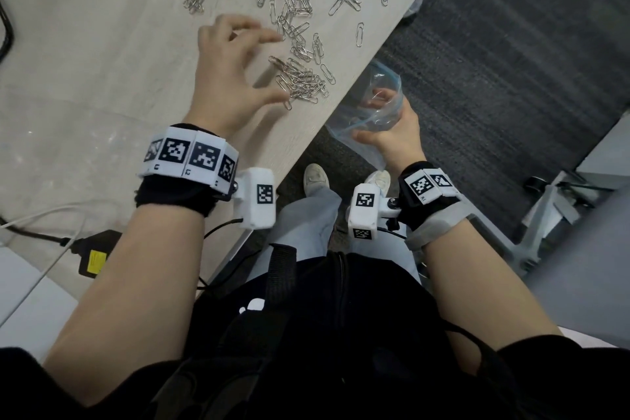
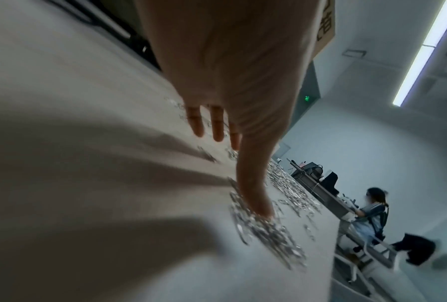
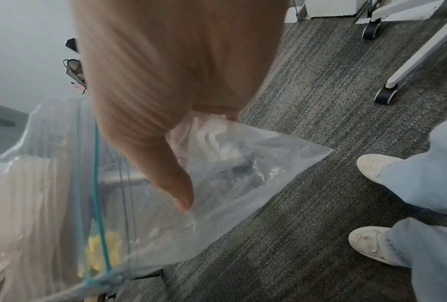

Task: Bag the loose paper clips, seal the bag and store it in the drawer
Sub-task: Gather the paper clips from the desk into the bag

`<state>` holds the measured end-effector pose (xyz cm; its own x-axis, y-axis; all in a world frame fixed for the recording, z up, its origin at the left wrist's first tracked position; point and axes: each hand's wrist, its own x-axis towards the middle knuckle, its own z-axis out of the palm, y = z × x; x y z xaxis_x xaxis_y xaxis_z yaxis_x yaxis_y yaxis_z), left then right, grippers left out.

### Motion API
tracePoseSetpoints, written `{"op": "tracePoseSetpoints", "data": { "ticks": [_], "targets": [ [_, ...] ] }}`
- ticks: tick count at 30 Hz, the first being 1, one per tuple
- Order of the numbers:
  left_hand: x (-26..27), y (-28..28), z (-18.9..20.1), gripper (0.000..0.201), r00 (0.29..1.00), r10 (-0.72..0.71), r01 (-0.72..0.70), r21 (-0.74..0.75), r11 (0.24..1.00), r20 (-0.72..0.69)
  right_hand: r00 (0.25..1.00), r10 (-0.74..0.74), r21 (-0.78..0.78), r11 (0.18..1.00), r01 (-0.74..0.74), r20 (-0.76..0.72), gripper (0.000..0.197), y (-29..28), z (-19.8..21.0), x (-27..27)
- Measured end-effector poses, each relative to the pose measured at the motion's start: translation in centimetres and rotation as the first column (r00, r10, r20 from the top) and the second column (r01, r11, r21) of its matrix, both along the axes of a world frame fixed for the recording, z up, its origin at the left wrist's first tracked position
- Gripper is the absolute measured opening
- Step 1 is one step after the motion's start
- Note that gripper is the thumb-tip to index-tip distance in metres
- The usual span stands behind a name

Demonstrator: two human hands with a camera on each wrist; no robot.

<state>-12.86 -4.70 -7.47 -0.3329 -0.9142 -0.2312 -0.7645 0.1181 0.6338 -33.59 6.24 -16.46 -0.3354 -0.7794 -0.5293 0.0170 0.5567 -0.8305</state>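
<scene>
Left hand is over the pale wood-grain worktop, fingers spread and loosely bent in a claw, holding nothing. Thumb tip touches the near heap of loose silver wire paper clips; the other fingertips sit above the surface near further clips. Motion blur on the fingers in head view. The clips lie scattered in clusters across the worktop from the near edge to the top of the frame; a few singles sit close to the worktop edge.

Right hand is off the worktop, just past its edge and lower, over the dark grey carpet floor. It grips a clear plastic zip bag with a teal seal strip: thumb presses on the outside of the film, fingers curled round the other side, seen through the plastic. Bag mouth is open, facing up toward the worktop edge beside the near heap. Whether any clips are in the bag, cannot tell; something yellow shows blurred through the film in the right wrist view.

Black power adapter with yellow label and cables lie at the worktop's near left. White shoes and light grey trousers are below.
</scene>
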Motion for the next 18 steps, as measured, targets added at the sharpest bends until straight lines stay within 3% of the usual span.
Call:
{"op": "tracePoseSetpoints", "data": {
  "ticks": [2, 4, 8, 12, 18],
  "targets": [
    [0.4, -0.6, 0.4, 0.1, 0.979, -0.091, 0.079, 0.071, 0.994, 0.185, 1.0, 0.006, -0.011, 1.0, -0.006, -0.002, 0.065, 0.0, 0.0, 0.0],
    [0.3, -0.9, 0.3, 0.112, 0.963, -0.096, 0.069, 0.111, 0.991, 0.251, 1.0, 0.007, -0.017, 1.0, -0.007, 0.001, 0.065, 0.0, 0.1, 0.0],
    [-0.9, -0.7, -0.3, 0.104, 0.993, -0.048, 0.033, 0.137, 0.99, 0.103, 1.0, 0.015, -0.005, 1.0, -0.015, -0.009, 0.066, 0.0, 0.0, 0.0],
    [-2.3, -0.5, -0.7, 0.103, 0.996, -0.085, 0.089, 0.15, 0.985, -0.033, 1.0, 0.013, 0.012, 1.0, -0.013, -0.022, 0.073, 0.0, -0.1, 0.1],
    [-3.4, -1.1, -1.0, 0.071, 0.977, -0.214, 0.215, 0.111, 0.97, -0.02, 1.0, -0.002, 0.009, 1.0, 0.002, -0.003, 0.079, -0.2, 0.2, 0.2]
  ]
}}
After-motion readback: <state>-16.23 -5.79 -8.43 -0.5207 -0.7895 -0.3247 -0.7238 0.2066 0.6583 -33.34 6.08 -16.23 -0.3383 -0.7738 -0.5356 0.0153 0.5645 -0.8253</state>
